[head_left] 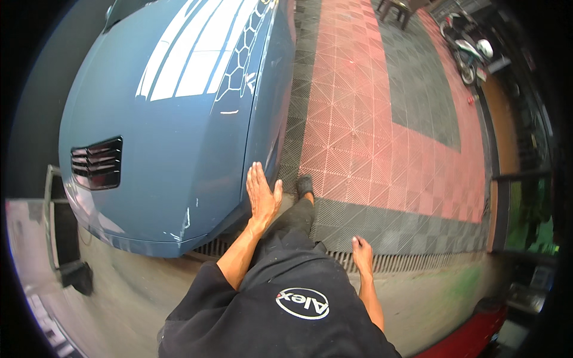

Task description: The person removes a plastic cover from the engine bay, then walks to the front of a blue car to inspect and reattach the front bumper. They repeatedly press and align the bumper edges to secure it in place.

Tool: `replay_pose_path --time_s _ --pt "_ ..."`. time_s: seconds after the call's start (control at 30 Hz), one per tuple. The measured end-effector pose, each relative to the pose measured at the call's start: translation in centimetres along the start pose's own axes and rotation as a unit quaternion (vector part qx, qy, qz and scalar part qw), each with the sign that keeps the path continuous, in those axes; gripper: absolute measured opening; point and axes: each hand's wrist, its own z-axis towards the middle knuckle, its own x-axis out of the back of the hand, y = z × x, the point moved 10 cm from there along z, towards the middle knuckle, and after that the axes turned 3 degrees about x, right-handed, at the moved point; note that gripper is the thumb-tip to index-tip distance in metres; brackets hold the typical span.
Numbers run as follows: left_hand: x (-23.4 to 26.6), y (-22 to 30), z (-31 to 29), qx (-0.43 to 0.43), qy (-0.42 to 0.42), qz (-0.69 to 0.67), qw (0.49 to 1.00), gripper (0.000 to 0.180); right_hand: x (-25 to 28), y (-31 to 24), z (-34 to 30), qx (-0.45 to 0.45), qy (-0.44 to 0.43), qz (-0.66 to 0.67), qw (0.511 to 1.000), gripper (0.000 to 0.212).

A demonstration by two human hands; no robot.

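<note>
A blue-grey car [173, 149] fills the left side, its glossy panel catching white light reflections. Set into that panel is a black slatted vent [97, 163]. My left hand [261, 194] is stretched flat, fingers pointing forward, at the car's right edge; whether the palm presses on the panel cannot be told. Lower and to the right, away from the car, hangs my right hand [362, 255] with its fingers curled in. A small dark bit shows at its fingertips, too small to name.
Red and grey slotted floor tiles [352, 119] stretch ahead on the right. A drain grating [406, 261] crosses near my feet. At far right stands a motorcycle [468, 51]; a dark stool [399, 11] is at the top. Something red [465, 337] lies at lower right.
</note>
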Motion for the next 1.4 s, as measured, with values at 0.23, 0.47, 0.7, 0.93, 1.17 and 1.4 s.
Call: replay_pose_path --time_s 0.23,0.47,0.7,0.93,1.17,1.4 --pt "-0.1 5.0 11.0 0.049 0.134 0.001 0.990 0.083 2.9 -29.0 18.6 0.376 -0.058 -0.130 0.916 0.034" --pt "-0.1 6.2 18.8 0.118 0.256 0.037 0.959 0.077 -3.6 -53.5 20.9 0.713 -0.117 -0.171 0.669 0.034" --pt "-1.6 5.0 22.2 0.245 0.356 0.084 0.898 0.060 -12.7 -62.2 22.8 0.843 -0.176 -0.176 0.478 0.047" --pt "-3.4 4.3 21.6 0.290 0.498 0.139 0.805 0.042 -15.6 -61.1 23.8 0.906 -0.204 -0.077 0.363 0.039" --pt "-4.5 3.7 20.3 0.255 0.612 0.188 0.725 0.029 -17.1 -58.8 25.0 0.927 -0.134 -0.021 0.349 0.021" --pt "-4.0 4.2 21.4 0.251 0.636 0.230 0.692 0.026 -17.2 -59.8 26.3 0.918 -0.130 0.017 0.375 0.034"
